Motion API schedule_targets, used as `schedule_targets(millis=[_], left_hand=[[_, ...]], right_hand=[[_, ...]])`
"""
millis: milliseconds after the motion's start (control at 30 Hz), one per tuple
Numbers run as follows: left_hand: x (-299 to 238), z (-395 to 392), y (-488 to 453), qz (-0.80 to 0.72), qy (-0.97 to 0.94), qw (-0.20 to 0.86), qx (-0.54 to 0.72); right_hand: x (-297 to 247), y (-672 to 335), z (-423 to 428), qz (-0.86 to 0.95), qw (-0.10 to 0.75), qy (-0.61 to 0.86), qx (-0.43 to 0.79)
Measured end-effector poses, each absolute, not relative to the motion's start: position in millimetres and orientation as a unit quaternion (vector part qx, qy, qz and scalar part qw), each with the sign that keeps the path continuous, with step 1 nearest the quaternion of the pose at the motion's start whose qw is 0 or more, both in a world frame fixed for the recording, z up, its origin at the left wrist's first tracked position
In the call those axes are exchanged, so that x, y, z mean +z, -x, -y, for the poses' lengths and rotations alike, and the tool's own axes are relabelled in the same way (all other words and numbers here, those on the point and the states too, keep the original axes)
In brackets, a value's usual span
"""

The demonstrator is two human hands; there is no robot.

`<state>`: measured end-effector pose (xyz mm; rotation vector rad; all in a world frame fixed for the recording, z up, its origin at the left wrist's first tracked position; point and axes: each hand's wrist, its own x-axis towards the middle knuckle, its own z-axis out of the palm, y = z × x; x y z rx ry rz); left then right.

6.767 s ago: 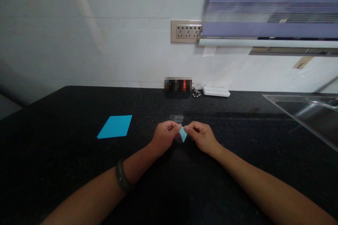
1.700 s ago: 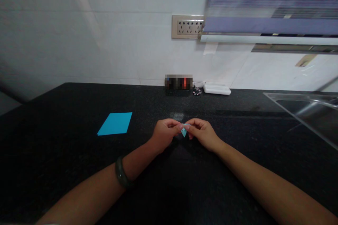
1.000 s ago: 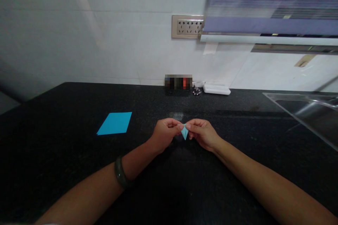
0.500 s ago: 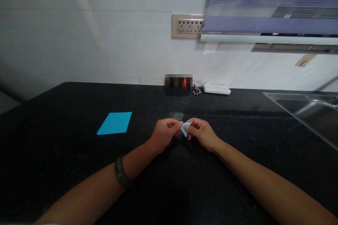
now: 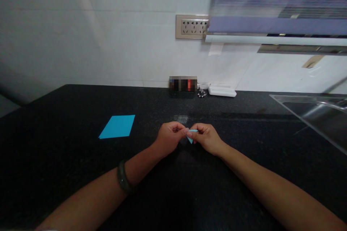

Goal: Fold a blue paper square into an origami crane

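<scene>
1. Landmark: a flat bright-blue paper sheet point(image 5: 117, 126) lies on the black speckled stone surface point(image 5: 244, 137). All positions below refer to it.
2. The small folded light-blue paper piece point(image 5: 192, 135) is well to the right of the sheet, just above the surface, between both hands.
3. The left hand point(image 5: 169, 138) is on the sheet's side of the piece. Its fingers point(image 5: 182, 130) are pinched together on the piece's left edge.
4. The right hand point(image 5: 207, 138) is on the far side. Its fingers point(image 5: 194, 130) are clamped on the right edge, with only a pointed tip showing below.
5. A dark green bangle point(image 5: 123, 182) circles the left wrist, below the sheet.
6. Beyond the sheet to the right, a white flat box point(image 5: 222, 91) sits at the wall. A steel sink point(image 5: 311, 112) is farther right.
</scene>
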<state>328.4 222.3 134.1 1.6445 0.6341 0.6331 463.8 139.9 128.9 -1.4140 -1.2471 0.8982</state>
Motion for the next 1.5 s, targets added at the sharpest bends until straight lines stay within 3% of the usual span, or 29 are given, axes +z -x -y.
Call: schedule_targets(millis=[367, 633, 1000, 1267, 1500], left_hand=[[139.4, -221.1, -330.6, -0.293, -0.664, 0.627, 0.283], [136.7, -222.9, -329.7, -0.291, -0.671, 0.624, 0.274], [137.9, -222.4, -329.5, -0.286, -0.642, 0.673, 0.23], [139.4, -221.0, -330.3, -0.262, -0.657, 0.673, 0.217], [140.0, -220.1, -330.3, -0.256, -0.654, 0.675, 0.227]], right_hand=[[122.5, -462.9, -143.6, 0.462, 0.544, 0.545, 0.44], [123.3, -460.9, -143.5, 0.47, 0.548, 0.561, 0.405], [118.3, -462.0, -144.4, 0.389, 0.642, 0.534, 0.39], [120.0, -460.4, -144.0, 0.39, 0.632, 0.526, 0.415], [122.9, -462.2, -141.9, 0.427, 0.611, 0.575, 0.337]])
